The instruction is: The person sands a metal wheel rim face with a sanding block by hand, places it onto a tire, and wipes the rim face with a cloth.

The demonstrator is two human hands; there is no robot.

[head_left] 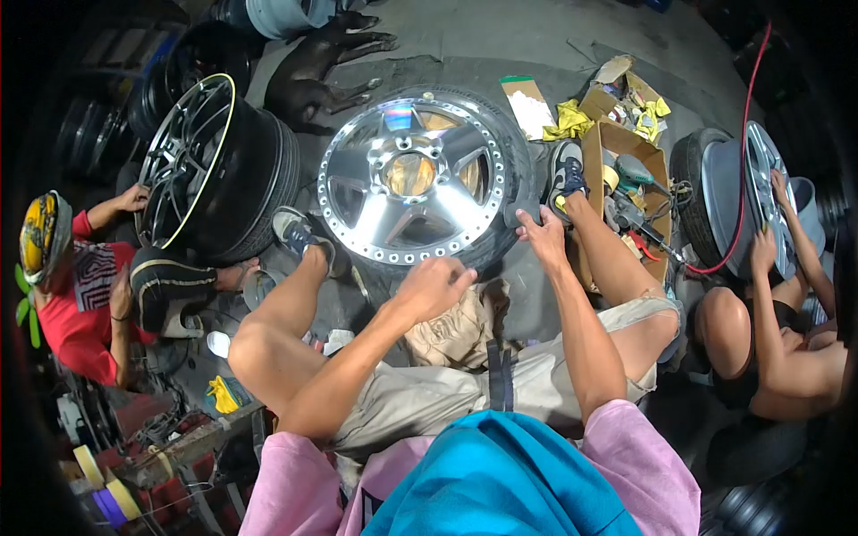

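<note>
The wheel [391, 213] lies face-up between two shoes [568, 168], its face looking already bright, though how much is left cannot be told, the left hand's [435, 288] grip loose and bare, the right hand's [543, 236] pinching a dark piece [518, 217].

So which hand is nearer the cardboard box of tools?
Right: the right hand is left of the box; the left hand is farther off, near the lower edge of the wheel.
</note>
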